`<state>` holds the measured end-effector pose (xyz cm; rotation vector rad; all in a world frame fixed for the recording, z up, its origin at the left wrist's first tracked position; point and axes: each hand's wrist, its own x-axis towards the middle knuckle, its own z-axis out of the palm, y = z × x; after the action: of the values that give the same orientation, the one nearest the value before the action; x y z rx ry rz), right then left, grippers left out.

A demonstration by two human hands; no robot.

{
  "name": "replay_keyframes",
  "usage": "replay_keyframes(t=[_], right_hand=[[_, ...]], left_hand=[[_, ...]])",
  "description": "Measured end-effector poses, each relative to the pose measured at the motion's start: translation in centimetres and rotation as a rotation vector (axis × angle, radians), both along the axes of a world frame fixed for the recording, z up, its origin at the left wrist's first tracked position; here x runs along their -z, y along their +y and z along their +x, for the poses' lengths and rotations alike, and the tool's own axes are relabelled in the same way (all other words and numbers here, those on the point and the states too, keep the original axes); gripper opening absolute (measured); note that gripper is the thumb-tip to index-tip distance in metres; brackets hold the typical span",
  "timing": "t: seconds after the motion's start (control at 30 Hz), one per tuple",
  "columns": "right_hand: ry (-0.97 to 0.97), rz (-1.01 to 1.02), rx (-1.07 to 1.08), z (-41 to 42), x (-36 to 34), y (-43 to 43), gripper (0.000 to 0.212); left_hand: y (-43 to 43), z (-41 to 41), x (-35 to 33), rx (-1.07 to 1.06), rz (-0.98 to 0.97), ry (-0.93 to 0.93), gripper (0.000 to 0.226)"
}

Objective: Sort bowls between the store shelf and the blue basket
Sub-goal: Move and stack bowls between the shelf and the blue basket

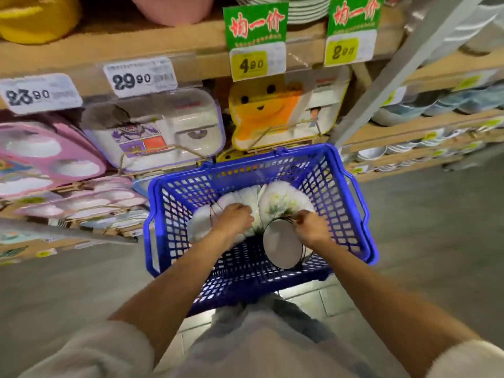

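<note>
Blue basket (351, 192): perforated plastic, standing on the grey floor at mid-frame, its far rim close against the store shelf (191, 64) at 12 o'clock. Contents: row of white bowls (253, 197), nested on their sides across the far half of the basket from 9 to 2 o'clock, the right-most one bearing a faint green floral print; one dark-rimmed bowl (282, 245), tipped on edge with its pale face toward the camera, at about 4 o'clock from the basket's centre and just beside the row. Left hand (234, 219): inside the basket, fingers curled down over the rims of the row; the grip is blurred by motion. Right hand (311, 227): inside the basket, fingertips pinched together on the upper rim of the dark-rimmed bowl. Both forearms bare, pale sleeves at the lower frame edge. Shelf stock: pink divided trays (46, 154) at 9 o'clock, a white and purple lidded tray (155, 129) at 11 o'clock, an orange cartoon-face plate (267, 113) at 12 o'clock directly behind the basket. Shelf edge: white price labels (140, 77) reading 23.90 and 29.90, and two green price signs (255, 39), the nearer one marked 4.80. Side shelving at 2 o'clock: stacked bowls (409, 110), too blurred to detail.
</note>
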<state>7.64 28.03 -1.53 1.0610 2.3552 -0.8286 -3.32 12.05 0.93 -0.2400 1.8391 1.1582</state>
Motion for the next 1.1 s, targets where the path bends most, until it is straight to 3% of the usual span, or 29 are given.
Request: replay_keyframes(t=[0.13,0.33,0.47,0.57,0.7,0.9,1.1], right_hand=[[-0.09,0.116,-0.18,0.9,2.2,-0.5,0.043],[-0.121,0.328,-0.345,1.4,4.3,-0.4,0.046],[-0.135,0.379,-0.41,1.6,5.2,-0.3,0.056],[-0.146,0.401,-0.427,1.9,5.6,-0.4,0.061],[-0.172,0.404,-0.437,1.9,5.6,-0.6,0.068],[-0.171,0.36,-0.398,1.5,5.0,-0.4,0.055],[-0.139,0.305,-0.443,0.5,3.4,-0.4,0.049]], left_hand=[[0.6,1.4,3.1,0.106,-0.018,-0.029,0.014],[1.3,3.8,8.2,0.195,-0.166,-0.064,0.02],[2.1,5.3,10.6,0.26,-0.212,-0.159,0.04],[2.8,6.4,11.7,0.21,-0.158,-0.304,0.036],[3.2,6.9,12.2,0.087,-0.115,-0.365,0.032],[2.9,6.8,11.0,0.002,-0.082,-0.441,0.027],[1.8,6.6,8.5,-0.017,-0.063,-0.396,0.033]])
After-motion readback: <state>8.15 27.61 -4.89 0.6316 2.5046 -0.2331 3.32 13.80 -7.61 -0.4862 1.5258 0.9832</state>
